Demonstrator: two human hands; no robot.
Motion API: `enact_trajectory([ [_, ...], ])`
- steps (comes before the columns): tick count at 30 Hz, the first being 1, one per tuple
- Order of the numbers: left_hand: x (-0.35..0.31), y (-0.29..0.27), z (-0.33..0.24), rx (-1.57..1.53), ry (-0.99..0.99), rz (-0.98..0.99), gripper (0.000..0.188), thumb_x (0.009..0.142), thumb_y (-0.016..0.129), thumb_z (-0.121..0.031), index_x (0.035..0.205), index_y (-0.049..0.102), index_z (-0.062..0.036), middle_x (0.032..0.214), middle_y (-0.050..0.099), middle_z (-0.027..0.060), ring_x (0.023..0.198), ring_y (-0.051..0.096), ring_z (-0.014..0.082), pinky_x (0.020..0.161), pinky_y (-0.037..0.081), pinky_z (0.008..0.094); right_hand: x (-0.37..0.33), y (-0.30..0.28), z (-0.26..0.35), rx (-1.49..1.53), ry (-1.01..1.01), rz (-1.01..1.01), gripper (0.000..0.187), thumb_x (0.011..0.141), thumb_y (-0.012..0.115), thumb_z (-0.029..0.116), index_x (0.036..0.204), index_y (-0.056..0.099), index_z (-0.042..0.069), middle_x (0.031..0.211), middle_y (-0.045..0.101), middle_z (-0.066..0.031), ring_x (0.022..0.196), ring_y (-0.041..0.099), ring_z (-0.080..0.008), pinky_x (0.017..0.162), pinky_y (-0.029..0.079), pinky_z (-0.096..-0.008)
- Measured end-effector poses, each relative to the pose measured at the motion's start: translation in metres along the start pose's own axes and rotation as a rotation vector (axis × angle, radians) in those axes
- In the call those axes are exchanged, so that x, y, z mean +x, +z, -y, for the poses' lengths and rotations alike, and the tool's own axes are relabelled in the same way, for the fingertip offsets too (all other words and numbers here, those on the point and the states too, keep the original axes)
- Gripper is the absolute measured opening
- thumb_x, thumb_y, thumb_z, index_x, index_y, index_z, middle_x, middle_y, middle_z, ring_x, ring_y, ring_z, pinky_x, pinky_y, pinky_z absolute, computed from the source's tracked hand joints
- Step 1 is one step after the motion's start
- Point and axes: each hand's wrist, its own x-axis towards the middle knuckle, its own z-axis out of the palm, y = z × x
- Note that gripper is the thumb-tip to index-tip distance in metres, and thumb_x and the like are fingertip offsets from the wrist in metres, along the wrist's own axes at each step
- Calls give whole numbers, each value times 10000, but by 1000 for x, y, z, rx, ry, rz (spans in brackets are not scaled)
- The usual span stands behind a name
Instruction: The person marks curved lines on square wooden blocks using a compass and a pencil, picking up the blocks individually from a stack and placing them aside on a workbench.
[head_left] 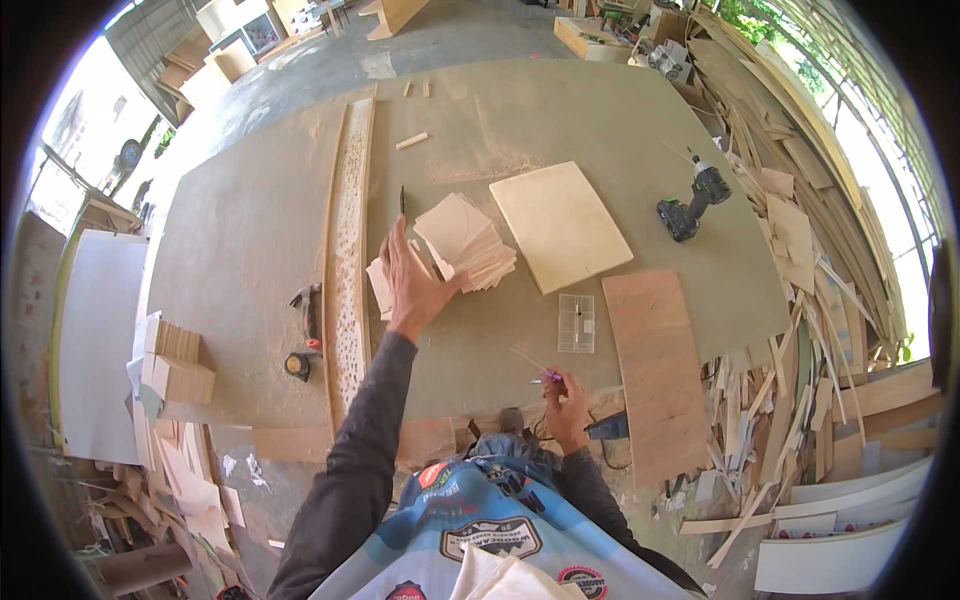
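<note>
Left hand [415, 285] spread open on ply squares [462, 242], frame centre: thin, light, stiff; lift by edges. Right hand [566, 405] pinching pen [535, 362].

Open-sided workshop, daylight, strong glare at the left and right edges. Big grey-brown sheet worktop [250, 230] fills the centre, dusty with sawdust. Concrete floor [330, 60] beyond it, wooden crates and boxes [215, 65] at far left. Heap of offcut strips and plywood scraps [800, 250] along the right side. White panels [850, 560] stacked lower right, white board [100, 340] leaning at left. Greenery [760, 15] visible outside, top right.
</note>
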Motion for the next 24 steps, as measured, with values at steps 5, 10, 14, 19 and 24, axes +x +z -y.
enact_trajectory([
  [5,-99,-25,21,-81,-116,-43,1177,716,995,-352,1630,330,-23,1585,429,256,1471,404,441,1256,321,572,-5,0,-9,-35,-36,49,204,1045,735,184,1169,749,23,954,772,-138,800,740,-213,756,574,-343],
  [10,-171,-82,42,-175,-487,-91,988,770,972,-352,1558,476,-18,1476,584,208,1376,563,337,1103,498,486,-8,0,-51,147,119,99,248,1075,705,229,1165,748,2,941,762,-59,845,711,-136,762,567,-296],
  [14,-218,-147,87,-215,-652,-417,793,833,942,-324,1465,583,-7,1288,708,145,1170,692,262,964,563,388,5,20,-10,181,193,263,218,1089,681,216,1137,734,10,883,713,-20,778,646,-91,703,516,-254],
  [19,-271,-228,178,-526,-842,-870,516,928,871,-306,1320,688,-26,1149,750,96,1047,712,201,860,559,326,22,72,32,309,83,397,219,1101,666,245,1079,717,32,803,642,-1,700,589,-73,633,486,-250],
  [24,-300,-326,300,-802,-950,-1193,605,994,707,-534,1325,667,-30,1168,736,105,1077,679,244,941,497,433,22,146,75,971,712,614,276,1097,652,298,1025,715,39,843,683,-67,754,664,-184,742,589,-351],
])
